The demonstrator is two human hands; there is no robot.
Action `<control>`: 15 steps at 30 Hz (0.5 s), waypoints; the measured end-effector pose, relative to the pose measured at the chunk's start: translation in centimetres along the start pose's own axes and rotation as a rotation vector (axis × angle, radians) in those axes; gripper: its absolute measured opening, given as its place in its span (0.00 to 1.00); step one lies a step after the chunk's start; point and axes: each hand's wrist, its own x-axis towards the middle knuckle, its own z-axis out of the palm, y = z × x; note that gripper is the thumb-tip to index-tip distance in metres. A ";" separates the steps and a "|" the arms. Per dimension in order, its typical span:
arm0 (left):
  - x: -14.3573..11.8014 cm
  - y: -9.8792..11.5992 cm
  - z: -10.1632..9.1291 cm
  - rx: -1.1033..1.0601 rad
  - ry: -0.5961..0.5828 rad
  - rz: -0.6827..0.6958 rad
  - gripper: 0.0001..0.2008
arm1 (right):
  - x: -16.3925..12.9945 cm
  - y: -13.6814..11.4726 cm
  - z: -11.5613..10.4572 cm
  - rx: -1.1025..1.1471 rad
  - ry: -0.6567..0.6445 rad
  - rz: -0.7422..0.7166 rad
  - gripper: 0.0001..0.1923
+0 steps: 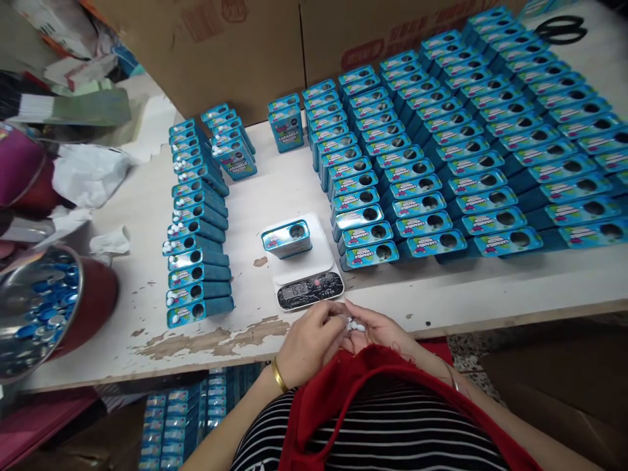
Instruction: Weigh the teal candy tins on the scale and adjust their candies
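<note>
Several small white candies lie in the cupped palm of my right hand, just in front of the table's edge. My left hand curls inward against them, its fingers bent and closed over the palm; what its fingertips pinch is hidden. Just beyond my hands stands a digital kitchen scale with a lit display. On its white plate sits one upright blue candy tin with a round hole in its top.
To the right stand long rows of blue tins. A shorter column of tins, many with white pieces on top, runs along the left. A red-sided metal bowl holds blue caps. Cardboard boxes close off the back; black-handled scissors lie far right.
</note>
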 end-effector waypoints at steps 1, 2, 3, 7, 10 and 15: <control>0.0 0.0 0.0 0.009 0.003 -0.007 0.10 | 0.0 0.0 0.0 0.001 0.002 -0.024 0.14; -0.1 0.0 -0.1 0.022 0.011 -0.013 0.10 | 0.0 0.1 0.0 0.007 0.001 -0.040 0.13; -0.1 -0.1 -0.1 0.038 0.020 -0.017 0.10 | 0.0 0.1 0.2 0.015 0.002 -0.055 0.12; -0.1 -0.3 -0.2 0.098 0.046 -0.021 0.09 | 0.0 0.1 1.1 0.015 0.001 -0.078 0.13; 0.3 -0.6 -0.8 0.109 0.119 0.003 0.07 | 0.4 -0.4 2.2 0.015 -0.013 -0.103 0.12; 1.7 -0.7 -3.4 0.174 0.156 0.037 0.08 | 0.8 -1.7 5.3 0.064 0.004 -0.238 0.11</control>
